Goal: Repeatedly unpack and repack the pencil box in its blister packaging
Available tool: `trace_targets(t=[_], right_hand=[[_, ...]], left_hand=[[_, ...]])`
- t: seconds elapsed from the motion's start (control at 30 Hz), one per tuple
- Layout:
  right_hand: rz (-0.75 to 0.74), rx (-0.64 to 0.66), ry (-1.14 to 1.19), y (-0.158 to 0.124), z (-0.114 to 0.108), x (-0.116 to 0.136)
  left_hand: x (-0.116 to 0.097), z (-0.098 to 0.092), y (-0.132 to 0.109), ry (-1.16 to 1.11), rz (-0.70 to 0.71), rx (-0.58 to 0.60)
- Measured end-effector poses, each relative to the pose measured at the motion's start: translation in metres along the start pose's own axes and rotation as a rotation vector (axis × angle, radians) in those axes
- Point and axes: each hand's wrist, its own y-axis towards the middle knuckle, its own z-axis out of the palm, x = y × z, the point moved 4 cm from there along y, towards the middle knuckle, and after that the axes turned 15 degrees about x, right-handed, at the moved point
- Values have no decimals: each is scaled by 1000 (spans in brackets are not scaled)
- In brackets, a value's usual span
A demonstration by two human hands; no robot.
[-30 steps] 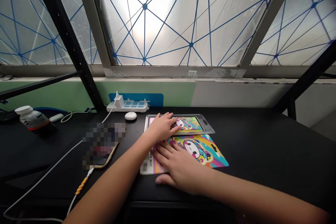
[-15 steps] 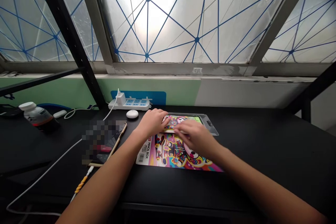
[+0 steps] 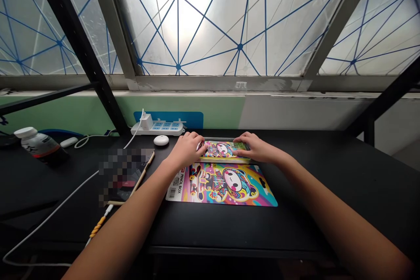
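A colourful pencil box [image 3: 220, 150] with a cartoon character on its lid lies near the back of the black desk. My left hand [image 3: 185, 151] holds its left end, thumb on the lid's edge. Around the right end, the fingers and thumb of my right hand [image 3: 257, 147] are closed. Just in front lies a bright printed card [image 3: 226, 186] marked PENCIL BOX, flat on the desk. A strip of clear plastic packaging [image 3: 218, 139] shows behind the box; the rest of it is hidden.
To the left are a white-capped bottle [image 3: 39, 145], a partly blurred flat object with a pale edge [image 3: 143, 174], and a white cable [image 3: 52, 214]. A power strip [image 3: 159, 127] and a small white case [image 3: 161, 140] sit by the wall. Black frame posts [image 3: 78, 48] rise at both sides.
My right hand has moved from over the middle of the box to its right end, uncovering the lid and the card. My left hand stays at the left end. The view has shifted slightly.
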Motion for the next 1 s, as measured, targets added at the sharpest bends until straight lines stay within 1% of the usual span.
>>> trace_targets(t=[0.13,0.37,0.63,0.83,1.0], right_hand=[[30,60,-16,0,-3,2],[47,63,-46,-2,-2,4],[46,38,-67,1,0,0],[3,-29,-109,5,-1,0],[-12,-90,-137,2,-3,4]], left_hand=[[1,0,0,-1,1,6],[2,1,1,-16,-16,18],[3,0,0,-38,-16,13],[5,-2,0,-67,-38,13],[8,-4,1,-69,-49,-4]])
